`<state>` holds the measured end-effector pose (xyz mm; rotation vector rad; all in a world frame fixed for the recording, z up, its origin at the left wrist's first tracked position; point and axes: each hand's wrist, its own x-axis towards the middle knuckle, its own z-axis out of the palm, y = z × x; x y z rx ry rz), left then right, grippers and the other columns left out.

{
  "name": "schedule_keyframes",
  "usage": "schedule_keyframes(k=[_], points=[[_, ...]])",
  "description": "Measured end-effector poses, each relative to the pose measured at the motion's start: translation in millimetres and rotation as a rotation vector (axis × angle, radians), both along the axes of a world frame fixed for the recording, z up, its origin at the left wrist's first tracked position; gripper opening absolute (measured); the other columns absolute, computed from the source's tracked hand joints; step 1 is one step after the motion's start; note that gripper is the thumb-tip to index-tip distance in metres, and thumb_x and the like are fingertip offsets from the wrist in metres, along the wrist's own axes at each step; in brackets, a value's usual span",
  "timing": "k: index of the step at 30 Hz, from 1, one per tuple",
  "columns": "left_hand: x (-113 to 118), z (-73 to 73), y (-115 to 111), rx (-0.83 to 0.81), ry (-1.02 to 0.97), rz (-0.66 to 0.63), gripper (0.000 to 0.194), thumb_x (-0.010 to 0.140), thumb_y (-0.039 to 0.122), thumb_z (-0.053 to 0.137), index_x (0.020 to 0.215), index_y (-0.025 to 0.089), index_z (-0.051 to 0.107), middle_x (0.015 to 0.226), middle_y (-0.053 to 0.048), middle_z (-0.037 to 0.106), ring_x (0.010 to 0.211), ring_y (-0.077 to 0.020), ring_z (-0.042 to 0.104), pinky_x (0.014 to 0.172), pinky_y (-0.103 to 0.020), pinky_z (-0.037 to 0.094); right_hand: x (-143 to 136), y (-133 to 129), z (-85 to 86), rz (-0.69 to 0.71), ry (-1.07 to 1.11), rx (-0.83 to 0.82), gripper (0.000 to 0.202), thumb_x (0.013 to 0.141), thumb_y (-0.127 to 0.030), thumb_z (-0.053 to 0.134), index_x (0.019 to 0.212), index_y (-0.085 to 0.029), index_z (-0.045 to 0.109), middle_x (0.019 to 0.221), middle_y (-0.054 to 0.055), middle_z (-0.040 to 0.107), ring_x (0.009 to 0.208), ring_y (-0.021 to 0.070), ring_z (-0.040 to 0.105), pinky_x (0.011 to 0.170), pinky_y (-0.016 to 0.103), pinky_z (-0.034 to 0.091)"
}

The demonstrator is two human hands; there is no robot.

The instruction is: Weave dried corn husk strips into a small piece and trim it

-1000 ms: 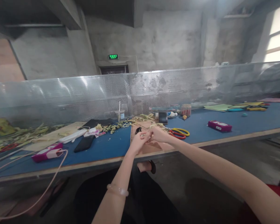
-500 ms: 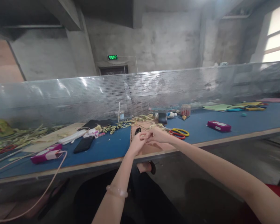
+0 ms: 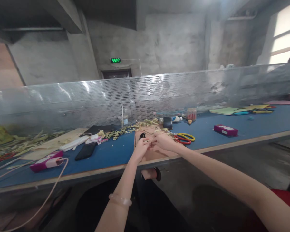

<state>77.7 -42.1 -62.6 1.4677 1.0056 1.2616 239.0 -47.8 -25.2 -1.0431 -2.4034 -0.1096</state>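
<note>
My left hand (image 3: 143, 147) and my right hand (image 3: 162, 141) meet over a tan board (image 3: 157, 155) at the table's front edge. Both have their fingers bent and pinched close together. Whatever lies between the fingertips is too small to make out. A small black round thing (image 3: 142, 136) sits just beyond my left hand. Pale strips (image 3: 147, 123) lie along the board's far end. Scissors with red and yellow handles (image 3: 183, 138) rest right of my right hand.
On the blue table (image 3: 116, 154), a black phone (image 3: 86, 150) and a magenta box with a cable (image 3: 47, 161) lie left. Another magenta box (image 3: 225, 130) is at right. Behind stand a jar (image 3: 191, 114) and a perforated metal screen (image 3: 149, 87).
My right hand has turned slightly and its fingers sit lower, closer to the left fingertips. Both hands stay over the board. The whole view has shifted a little.
</note>
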Motion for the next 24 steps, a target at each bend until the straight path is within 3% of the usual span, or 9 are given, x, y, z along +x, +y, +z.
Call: schedule_keyframes(k=[4,9,15,24], points=[[1,3.7,-2,-0.067,-0.054,0.046,0.04,0.074,0.029,0.065,0.105,0.011,0.048,0.075,-0.011,0.068,0.065,-0.0182,0.066,0.061,-0.028,0.049,-3,-8,0.6,-0.068,-0.045,0.095,0.028,0.08,-0.014,0.047,0.094,-0.021,0.07,0.098,0.009,0.061,0.078,0.0162,0.055,0.07,0.025,0.037],[2,3.7,-2,-0.063,-0.088,0.061,0.038,0.073,0.024,0.066,0.104,0.012,0.048,0.07,-0.007,0.068,0.061,-0.0174,0.066,0.061,-0.029,0.051,-6,-6,-0.4,-0.118,-0.09,0.101,0.024,0.083,-0.02,0.047,0.089,-0.019,0.07,0.096,0.009,0.06,0.081,0.0182,0.055,0.071,0.026,0.037],[3,4.5,-3,-0.078,-0.104,0.063,0.039,0.072,0.025,0.067,0.104,0.012,0.048,0.068,-0.008,0.068,0.064,-0.0192,0.067,0.062,-0.03,0.05,-4,1,-1.7,-0.07,-0.05,0.148,0.023,0.084,-0.02,0.047,0.088,-0.019,0.07,0.093,0.009,0.059,0.081,0.0185,0.055,0.069,0.026,0.035],[1,4.9,-3,-0.043,-0.025,0.073,0.036,0.075,0.021,0.061,0.106,0.01,0.047,0.075,-0.011,0.068,0.067,-0.0194,0.067,0.062,-0.028,0.05,-1,8,-1.3,-0.024,0.137,-0.046,0.015,0.076,-0.028,0.058,0.071,-0.017,0.067,0.078,0.006,0.062,0.07,0.0155,0.054,0.06,0.023,0.035]])
